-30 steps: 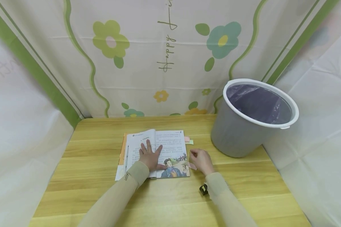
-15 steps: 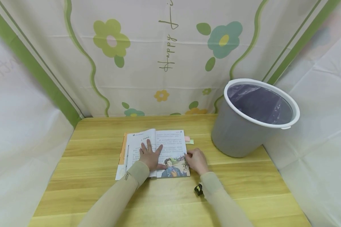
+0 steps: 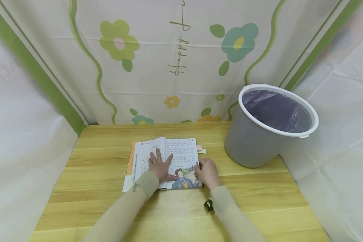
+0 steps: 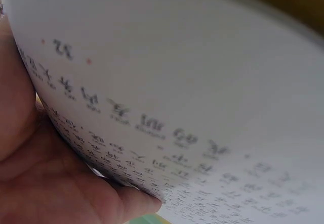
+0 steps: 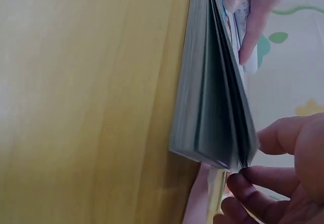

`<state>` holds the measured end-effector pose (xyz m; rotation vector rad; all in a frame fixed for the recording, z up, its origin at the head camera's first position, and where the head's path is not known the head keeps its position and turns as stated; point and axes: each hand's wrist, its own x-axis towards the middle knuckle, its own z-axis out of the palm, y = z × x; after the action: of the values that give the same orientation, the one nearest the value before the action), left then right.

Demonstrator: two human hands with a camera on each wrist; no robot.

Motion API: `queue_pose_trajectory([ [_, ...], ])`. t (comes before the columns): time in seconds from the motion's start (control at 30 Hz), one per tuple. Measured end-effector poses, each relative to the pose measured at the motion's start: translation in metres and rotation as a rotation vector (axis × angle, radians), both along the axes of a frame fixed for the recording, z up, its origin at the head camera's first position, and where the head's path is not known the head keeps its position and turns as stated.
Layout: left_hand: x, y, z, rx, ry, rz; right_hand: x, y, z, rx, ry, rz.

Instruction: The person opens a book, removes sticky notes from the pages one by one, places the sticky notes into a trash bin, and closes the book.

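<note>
An open book (image 3: 179, 146) with printed text and a colour picture lies on the wooden table. My left hand (image 3: 160, 170) is spread across its pages, the fingers apart and straight, pressing near the fold. Along the right edge, my right hand (image 3: 208, 172) pinches a few pages (image 5: 242, 118) between thumb and fingers, lifting them a little from the stack below. Pink and green sticky tabs (image 3: 201, 151) stick out higher on that edge, and a pink strip (image 5: 197, 198) shows under the book in the right wrist view. A curved page (image 4: 177, 57) fills most of the left wrist view.
A grey trash bin (image 3: 245, 141) with a white rim and a dark liner stands at the table's back right. Beside the right sleeve is a small black object (image 3: 209, 205). A flowered curtain (image 3: 151, 94) hangs behind the table (image 3: 99, 161).
My right hand has moved left from beside the book to its right edge and now pinches pages there. The black object shifted left with the sleeve. The left hand stays in place.
</note>
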<state>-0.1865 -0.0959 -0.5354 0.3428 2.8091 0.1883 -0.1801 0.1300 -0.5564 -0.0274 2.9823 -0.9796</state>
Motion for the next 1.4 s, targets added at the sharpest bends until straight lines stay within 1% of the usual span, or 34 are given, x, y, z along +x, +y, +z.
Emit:
queue_pose_trajectory([
  [0.17, 0.001, 0.000, 0.002, 0.025, -0.009, 0.006, 0.003, -0.005, 0.005, 0.031, 0.052, 0.009],
  [0.3, -0.001, -0.001, 0.000, 0.042, -0.016, 0.013, 0.007, -0.011, 0.009, -0.001, 0.090, 0.009],
  [0.47, -0.004, -0.003, -0.004, 0.029, -0.013, 0.013, 0.015, -0.022, 0.012, -0.019, 0.185, 0.072],
  [0.53, -0.004, -0.002, -0.003, 0.022, -0.007, 0.011, 0.017, -0.025, 0.013, -0.019, 0.209, 0.084],
  [0.6, -0.003, -0.002, -0.001, 0.027, 0.000, 0.011, 0.017, -0.026, 0.011, -0.016, 0.213, 0.076],
  [0.7, -0.003, -0.002, 0.000, 0.025, -0.007, 0.012, 0.014, -0.022, 0.007, 0.005, 0.188, 0.052],
  [0.8, -0.005, -0.003, -0.006, 0.028, -0.018, 0.019, 0.009, -0.015, 0.001, 0.036, 0.107, 0.023],
  [0.93, -0.008, -0.004, -0.012, 0.034, -0.018, 0.019, 0.004, -0.009, -0.005, 0.048, -0.011, -0.019],
  [1.07, -0.009, -0.003, -0.014, 0.036, -0.014, 0.013, 0.000, -0.006, -0.008, 0.038, -0.068, -0.059],
  [1.23, -0.008, -0.003, -0.015, 0.022, -0.016, 0.008, -0.004, -0.007, -0.009, 0.036, -0.085, -0.081],
  [1.33, -0.007, -0.002, -0.014, 0.019, -0.023, 0.004, -0.005, -0.009, -0.010, 0.018, -0.057, -0.087],
  [1.4, -0.007, -0.002, -0.011, 0.020, -0.028, 0.004, -0.004, -0.010, -0.012, 0.001, -0.021, -0.090],
])
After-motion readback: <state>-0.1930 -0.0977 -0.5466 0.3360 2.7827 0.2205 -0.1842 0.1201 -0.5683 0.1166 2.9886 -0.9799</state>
